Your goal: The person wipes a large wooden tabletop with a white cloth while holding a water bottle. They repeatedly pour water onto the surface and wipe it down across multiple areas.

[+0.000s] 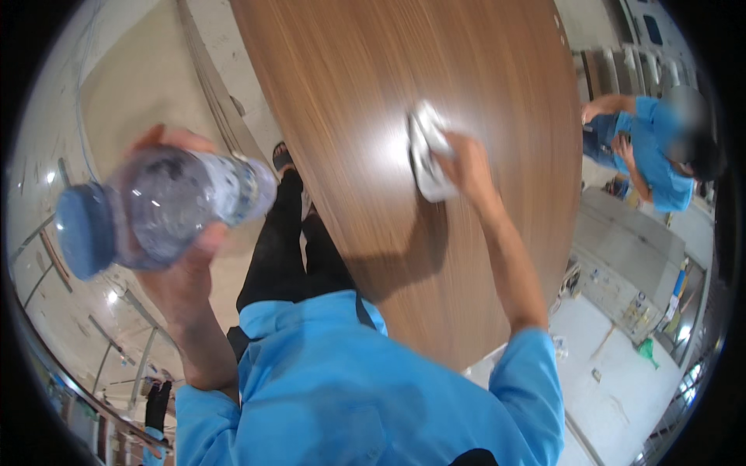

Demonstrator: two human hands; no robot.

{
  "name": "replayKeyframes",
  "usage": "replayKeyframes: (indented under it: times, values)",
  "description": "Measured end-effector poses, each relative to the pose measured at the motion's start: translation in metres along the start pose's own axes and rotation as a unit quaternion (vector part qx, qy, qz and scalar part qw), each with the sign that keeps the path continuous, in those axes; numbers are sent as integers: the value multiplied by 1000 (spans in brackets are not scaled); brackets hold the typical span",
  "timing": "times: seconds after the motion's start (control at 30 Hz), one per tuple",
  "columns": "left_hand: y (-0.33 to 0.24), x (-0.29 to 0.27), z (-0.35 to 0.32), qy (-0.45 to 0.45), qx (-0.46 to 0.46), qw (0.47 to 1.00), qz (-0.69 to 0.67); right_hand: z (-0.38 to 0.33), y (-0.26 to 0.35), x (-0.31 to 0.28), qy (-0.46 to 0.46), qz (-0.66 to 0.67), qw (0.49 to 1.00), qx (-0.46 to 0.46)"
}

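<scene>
One clear plastic bottle [175, 206] is held in the person's left hand [180, 272], raised toward the camera at the left of the view and tipped over close to level. A wide blue cap [84, 231] sits over its mouth at the left end, while a pale printed label [233, 186] wraps the part toward the other end. Its walls are see-through, with creases and bright glints, but the bottle is blurred, so I cannot tell whether any liquid is inside. The left fingers [175, 138] are curled around the far side and the thumb lies across the near side, spread as wide as the bottle's body. The right hand [468, 167] has a bunched white-and-grey cloth [427, 159] on the wood-grain table [373, 62], well apart from the bottle; its fingers are drawn in on the cloth's right side, though how tightly they grip I cannot tell. A bright patch of reflected light lies just left of the cloth, and a shadow falls below it. Past the table's right edge is a co-worker [660, 147] in a blue shirt, and nearer, at lower right, a whitish surface [614, 380] bears a small green item [646, 352].
</scene>
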State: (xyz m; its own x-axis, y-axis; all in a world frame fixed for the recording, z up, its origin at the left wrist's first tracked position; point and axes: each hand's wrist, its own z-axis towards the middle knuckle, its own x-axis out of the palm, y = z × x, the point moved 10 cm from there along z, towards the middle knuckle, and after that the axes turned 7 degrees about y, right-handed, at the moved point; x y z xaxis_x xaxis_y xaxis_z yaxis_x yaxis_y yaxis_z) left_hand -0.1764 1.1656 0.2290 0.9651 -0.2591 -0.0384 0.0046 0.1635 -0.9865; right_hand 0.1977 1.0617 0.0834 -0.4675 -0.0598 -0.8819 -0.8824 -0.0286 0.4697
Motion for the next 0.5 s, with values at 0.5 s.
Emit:
replayKeyframes:
  times: [0.5]
  values:
    - [33, 37, -52, 109, -103, 989, -1, 0, 3, 21, -42, -2, 990, 138]
